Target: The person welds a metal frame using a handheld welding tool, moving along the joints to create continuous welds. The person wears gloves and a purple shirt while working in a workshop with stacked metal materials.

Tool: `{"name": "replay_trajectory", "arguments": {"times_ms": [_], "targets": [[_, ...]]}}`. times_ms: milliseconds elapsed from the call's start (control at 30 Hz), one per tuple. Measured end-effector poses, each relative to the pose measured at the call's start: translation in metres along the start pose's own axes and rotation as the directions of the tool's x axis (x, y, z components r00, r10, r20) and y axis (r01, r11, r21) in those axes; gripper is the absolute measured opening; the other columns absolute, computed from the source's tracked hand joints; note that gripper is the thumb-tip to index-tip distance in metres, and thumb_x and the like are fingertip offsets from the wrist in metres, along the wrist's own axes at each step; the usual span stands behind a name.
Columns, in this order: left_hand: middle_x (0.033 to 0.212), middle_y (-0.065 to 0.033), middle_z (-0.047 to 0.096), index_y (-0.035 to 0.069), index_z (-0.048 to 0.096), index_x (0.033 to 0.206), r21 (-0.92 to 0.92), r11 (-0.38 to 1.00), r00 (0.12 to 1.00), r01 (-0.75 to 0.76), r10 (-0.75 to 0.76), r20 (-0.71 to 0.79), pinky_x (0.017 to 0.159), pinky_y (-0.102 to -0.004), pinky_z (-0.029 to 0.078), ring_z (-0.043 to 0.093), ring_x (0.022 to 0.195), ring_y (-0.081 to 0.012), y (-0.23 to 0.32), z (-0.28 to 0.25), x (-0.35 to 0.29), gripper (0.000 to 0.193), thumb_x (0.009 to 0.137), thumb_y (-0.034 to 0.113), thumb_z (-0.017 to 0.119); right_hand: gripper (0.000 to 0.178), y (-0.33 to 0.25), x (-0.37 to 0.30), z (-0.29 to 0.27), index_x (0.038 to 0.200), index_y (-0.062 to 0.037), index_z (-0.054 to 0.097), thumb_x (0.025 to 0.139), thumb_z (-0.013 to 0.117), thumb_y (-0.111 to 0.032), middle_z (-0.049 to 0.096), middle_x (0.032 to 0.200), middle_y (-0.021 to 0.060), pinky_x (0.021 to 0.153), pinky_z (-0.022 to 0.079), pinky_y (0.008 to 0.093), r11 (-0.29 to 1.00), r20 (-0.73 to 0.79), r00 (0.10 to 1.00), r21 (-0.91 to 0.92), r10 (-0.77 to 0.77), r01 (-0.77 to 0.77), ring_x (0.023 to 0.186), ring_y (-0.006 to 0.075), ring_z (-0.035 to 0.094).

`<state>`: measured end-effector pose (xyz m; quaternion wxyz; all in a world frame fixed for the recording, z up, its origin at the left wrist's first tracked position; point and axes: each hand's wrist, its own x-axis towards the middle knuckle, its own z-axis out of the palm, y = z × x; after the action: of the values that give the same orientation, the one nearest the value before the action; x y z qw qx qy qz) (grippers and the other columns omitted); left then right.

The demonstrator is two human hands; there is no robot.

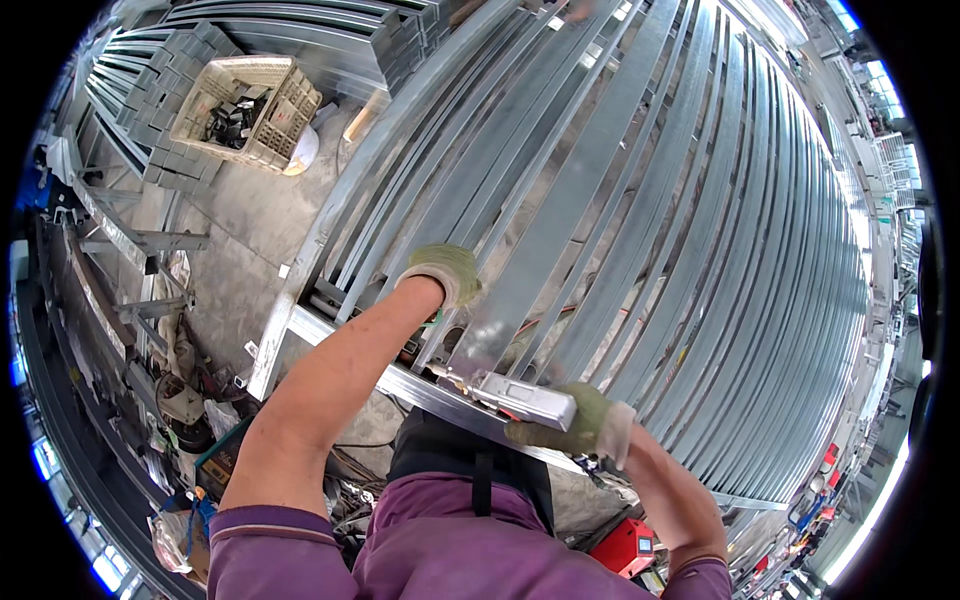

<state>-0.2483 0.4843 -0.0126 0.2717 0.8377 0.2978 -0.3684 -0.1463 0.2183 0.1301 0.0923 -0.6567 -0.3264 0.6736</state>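
Note:
My right hand (pixel 578 424), in a pale green glove, is wrapped around a light grey handheld welding gun (pixel 530 400). The gun's thin nozzle points left, close to the near end of a flat galvanized steel bar (pixel 548 255). On the near left part of the steel frame (pixel 330 250) rests my left hand (pixel 447 272), gloved the same way. Its fingers are mostly hidden from above, so what they grip does not show. A small green edge (pixel 434 318) peeks out just below that glove.
Long galvanized bars run away from me across the frame. Beyond its left side, a beige plastic crate (pixel 275 135) of dark parts stands near stacked steel tubes (pixel 180 100). Metal racks (pixel 150 240) lie farther left. A red machine (pixel 625 547) sits low at the near right.

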Motion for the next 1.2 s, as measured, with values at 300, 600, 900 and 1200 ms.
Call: {"name": "replay_trajectory", "arguments": {"times_ms": [300, 600, 900, 1200], "targets": [[0.119, -0.0225, 0.08, 0.005, 0.083, 0.117, -0.004, 0.999, 0.999, -0.033, 0.033, -0.026, 0.099, -0.0499, 0.06, 0.077, 0.114, -0.0398, -0.002, 0.008, 0.008, 0.046, 0.098, 0.044, 0.069, 0.062, 0.042, 0.056, 0.018, 0.127, -0.0094, 0.078, 0.088, 0.09, -0.056, 0.082, 0.109, 0.0089, 0.089, 0.059, 0.0361, 0.997, 0.058, 0.996, 0.029, -0.071, 0.07, 0.1, 0.018, 0.076], [0.12, -0.022, 0.08, 0.006, 0.083, 0.119, 0.016, 0.999, 0.999, -0.042, 0.042, -0.031, 0.098, -0.05, 0.06, 0.077, 0.114, -0.0398, -0.001, 0.005, 0.008, 0.045, 0.098, 0.042, 0.068, 0.061, 0.043, 0.067, 0.018, 0.129, -0.0104, 0.077, 0.088, 0.092, -0.053, 0.082, 0.11, 0.0083, 0.09, 0.059, 0.0363, 0.994, 0.098, 0.99, 0.069, -0.097, 0.09, 0.1, 0.0176, 0.075], [0.119, -0.0223, 0.08, 0.006, 0.083, 0.119, -0.007, 0.999, 0.999, -0.042, 0.042, -0.012, 0.097, -0.0501, 0.06, 0.077, 0.113, -0.0397, 0.002, -0.002, 0.004, 0.044, 0.097, 0.041, 0.068, 0.059, 0.042, 0.064, 0.018, 0.126, -0.0097, 0.078, 0.088, 0.091, -0.053, 0.082, 0.106, 0.0089, 0.085, 0.059, 0.0364, 0.996, 0.106, 0.992, 0.061, -0.072, 0.066, 0.094, 0.0181, 0.075], [0.119, -0.0219, 0.08, 0.006, 0.084, 0.118, 0.005, 0.999, 0.999, -0.04, 0.04, -0.009, 0.097, -0.0503, 0.06, 0.077, 0.113, -0.0397, 0.001, 0.001, 0.009, 0.043, 0.097, 0.04, 0.067, 0.067, 0.032, 0.06, 0.012, 0.123, -0.0082, 0.079, 0.086, 0.089, -0.063, 0.081, 0.102, 0.0121, 0.083, 0.059, 0.0395, 0.999, 0.095, 0.995, -0.043, -0.012, 0.016, 0.093, 0.025, 0.077]]}}
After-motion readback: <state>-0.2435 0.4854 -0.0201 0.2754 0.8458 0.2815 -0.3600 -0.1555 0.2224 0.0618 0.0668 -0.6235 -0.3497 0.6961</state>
